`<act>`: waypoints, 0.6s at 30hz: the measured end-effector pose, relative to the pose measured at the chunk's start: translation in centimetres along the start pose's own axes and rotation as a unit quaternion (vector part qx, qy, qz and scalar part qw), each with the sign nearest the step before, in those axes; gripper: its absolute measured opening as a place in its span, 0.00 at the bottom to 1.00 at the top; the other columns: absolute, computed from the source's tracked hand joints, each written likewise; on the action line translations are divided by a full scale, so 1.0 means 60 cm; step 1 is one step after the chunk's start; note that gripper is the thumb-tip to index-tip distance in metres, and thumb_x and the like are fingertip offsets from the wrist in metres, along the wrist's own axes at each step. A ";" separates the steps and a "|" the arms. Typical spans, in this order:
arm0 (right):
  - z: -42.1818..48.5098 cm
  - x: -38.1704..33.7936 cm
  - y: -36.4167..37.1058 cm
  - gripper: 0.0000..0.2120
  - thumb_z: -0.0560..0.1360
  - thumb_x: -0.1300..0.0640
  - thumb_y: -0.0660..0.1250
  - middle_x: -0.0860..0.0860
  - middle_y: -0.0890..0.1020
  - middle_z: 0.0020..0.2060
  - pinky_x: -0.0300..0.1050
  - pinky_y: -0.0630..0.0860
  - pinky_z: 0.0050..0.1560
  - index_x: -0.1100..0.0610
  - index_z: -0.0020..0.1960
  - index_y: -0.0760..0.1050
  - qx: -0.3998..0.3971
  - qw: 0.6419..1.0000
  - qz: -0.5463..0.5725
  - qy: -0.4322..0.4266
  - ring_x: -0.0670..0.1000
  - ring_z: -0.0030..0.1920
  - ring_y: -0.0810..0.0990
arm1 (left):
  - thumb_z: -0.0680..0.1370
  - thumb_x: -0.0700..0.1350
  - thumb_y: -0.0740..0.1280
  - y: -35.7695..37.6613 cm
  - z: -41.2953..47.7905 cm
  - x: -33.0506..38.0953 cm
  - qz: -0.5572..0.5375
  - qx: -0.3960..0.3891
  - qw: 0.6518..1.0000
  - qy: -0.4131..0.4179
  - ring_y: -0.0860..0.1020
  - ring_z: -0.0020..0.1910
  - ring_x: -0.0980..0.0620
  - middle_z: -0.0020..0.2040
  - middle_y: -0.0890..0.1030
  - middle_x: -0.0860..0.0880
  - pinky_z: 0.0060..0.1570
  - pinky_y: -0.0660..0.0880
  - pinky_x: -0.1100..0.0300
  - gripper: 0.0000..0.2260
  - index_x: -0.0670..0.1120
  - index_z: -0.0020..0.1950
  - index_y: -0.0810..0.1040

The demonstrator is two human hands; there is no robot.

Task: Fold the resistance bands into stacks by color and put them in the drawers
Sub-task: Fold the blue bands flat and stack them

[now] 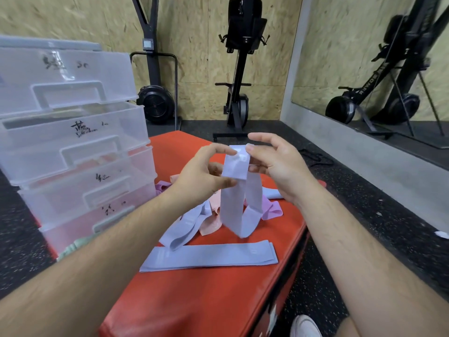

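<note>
Red pad (206,300) underfoot, both hands (201,176) pinching blue band (240,205), loose bands (213,222) beneath, drawers (73,142) left

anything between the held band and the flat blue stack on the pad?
Nothing visible. The lavender-blue fabric band, pinched by left hand and right hand, hangs over bare red pad just behind the flat blue stack.

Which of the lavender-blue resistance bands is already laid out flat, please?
The long band nearest the camera on the red mat: it lies flat, while another hangs from both hands and a third lies crumpled.
</note>
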State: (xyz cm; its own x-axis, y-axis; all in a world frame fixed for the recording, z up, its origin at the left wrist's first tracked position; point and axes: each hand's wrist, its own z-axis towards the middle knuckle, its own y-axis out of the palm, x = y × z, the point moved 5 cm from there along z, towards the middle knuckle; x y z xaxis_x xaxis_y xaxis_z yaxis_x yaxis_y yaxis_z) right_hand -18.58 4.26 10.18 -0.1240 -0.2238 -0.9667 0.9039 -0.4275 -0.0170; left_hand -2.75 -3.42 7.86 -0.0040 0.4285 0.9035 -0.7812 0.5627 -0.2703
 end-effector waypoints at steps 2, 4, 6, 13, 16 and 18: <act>0.002 0.005 0.006 0.11 0.77 0.59 0.72 0.52 0.84 0.47 0.43 0.80 0.47 0.53 0.58 0.81 -0.022 1.000 -0.006 0.003 0.49 0.46 0.84 | 0.70 0.34 0.77 -0.002 0.001 0.005 0.038 0.017 0.999 0.033 0.78 0.40 0.53 0.56 0.78 0.53 0.44 0.78 0.50 0.21 0.57 0.53 0.79; 0.000 0.011 0.012 0.10 0.75 0.58 0.74 0.54 0.85 0.48 0.44 0.79 0.47 0.53 0.56 0.83 -0.044 0.999 -0.022 0.006 0.49 0.46 0.84 | 0.71 0.36 0.77 -0.004 0.002 0.011 0.091 0.037 0.993 0.069 0.79 0.44 0.61 0.64 0.73 0.54 0.48 0.78 0.60 0.15 0.54 0.50 0.81; -0.003 0.015 0.014 0.10 0.72 0.56 0.77 0.55 0.84 0.49 0.46 0.81 0.46 0.50 0.53 0.84 -0.062 0.995 -0.080 -0.005 0.48 0.47 0.83 | 0.74 0.41 0.75 -0.008 0.001 0.015 0.164 0.059 0.981 0.085 0.76 0.47 0.65 0.63 0.74 0.54 0.48 0.73 0.72 0.07 0.51 0.49 0.83; -0.009 0.037 0.036 0.04 0.71 0.56 0.76 0.46 0.74 0.38 0.38 0.70 0.40 0.53 0.42 0.81 -0.061 0.950 -0.295 -0.081 0.43 0.35 0.72 | 0.75 0.48 0.74 -0.033 -0.003 0.006 0.198 0.074 0.972 0.101 0.70 0.38 0.58 0.46 0.71 0.52 0.42 0.68 0.71 0.03 0.57 0.45 0.83; -0.014 0.035 0.049 0.05 0.73 0.59 0.73 0.50 0.79 0.38 0.36 0.72 0.38 0.57 0.42 0.78 -0.041 0.954 -0.272 -0.116 0.42 0.35 0.74 | 0.78 0.53 0.69 -0.042 -0.006 -0.002 0.121 0.077 0.989 0.033 0.73 0.36 0.56 0.38 0.71 0.47 0.39 0.76 0.60 0.05 0.53 0.47 0.82; -0.021 0.029 0.063 0.04 0.73 0.60 0.73 0.50 0.81 0.39 0.35 0.72 0.39 0.57 0.42 0.79 -0.053 0.950 -0.274 -0.142 0.42 0.36 0.76 | 0.78 0.55 0.69 -0.049 -0.011 -0.014 0.018 0.075 0.996 -0.037 0.79 0.38 0.53 0.37 0.77 0.46 0.40 0.79 0.56 0.13 0.45 0.47 0.81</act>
State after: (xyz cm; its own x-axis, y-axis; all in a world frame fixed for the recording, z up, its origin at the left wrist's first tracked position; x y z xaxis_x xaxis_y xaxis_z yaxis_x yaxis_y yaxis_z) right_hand -14.83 3.36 8.12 -0.6796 -0.2260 -0.6979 0.7056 -0.4613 -0.5379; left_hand -0.05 -4.96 7.66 -0.0749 0.3906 0.9175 -0.8638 0.4344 -0.2555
